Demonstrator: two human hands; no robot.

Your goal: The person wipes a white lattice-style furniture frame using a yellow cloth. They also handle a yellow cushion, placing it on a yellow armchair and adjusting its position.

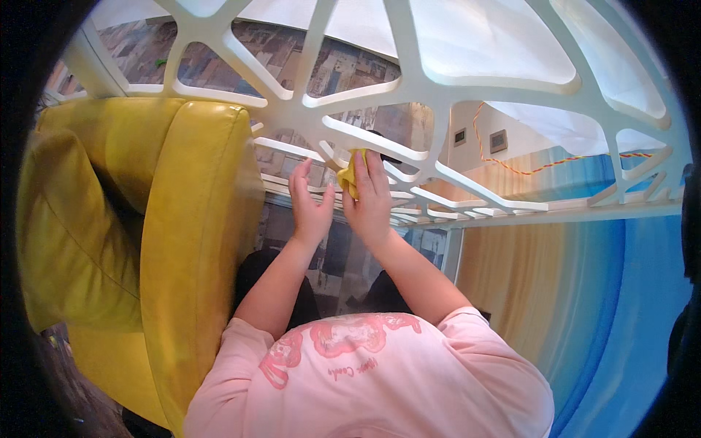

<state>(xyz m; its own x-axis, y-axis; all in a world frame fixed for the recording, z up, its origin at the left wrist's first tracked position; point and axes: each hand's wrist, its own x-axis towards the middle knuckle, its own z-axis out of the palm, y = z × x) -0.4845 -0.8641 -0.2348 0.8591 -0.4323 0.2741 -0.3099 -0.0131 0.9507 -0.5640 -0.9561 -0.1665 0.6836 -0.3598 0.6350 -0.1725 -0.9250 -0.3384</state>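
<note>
In front of me stands a white openwork partition screen (372, 107) with irregular cut-out holes. My right hand (372, 200) grips a crumpled yellow cloth (350, 175) and presses it against one of the screen's lower bars. Just to the left, my left hand (310, 202) is raised with thumb and fingers apart. Nothing is in it, and its fingertips are close to the screen's bars; I cannot tell whether they touch. The part of the bar behind the cloth and right fingers is hidden.
A yellow leather armchair (202, 219) stands close on my left. To the right is a wall with a tan and blue striped covering (515, 274). Past the screen, a red and yellow twisted cord (526, 172) hangs near wall switches (498, 140). The floor (339, 274) has a patchwork wood pattern.
</note>
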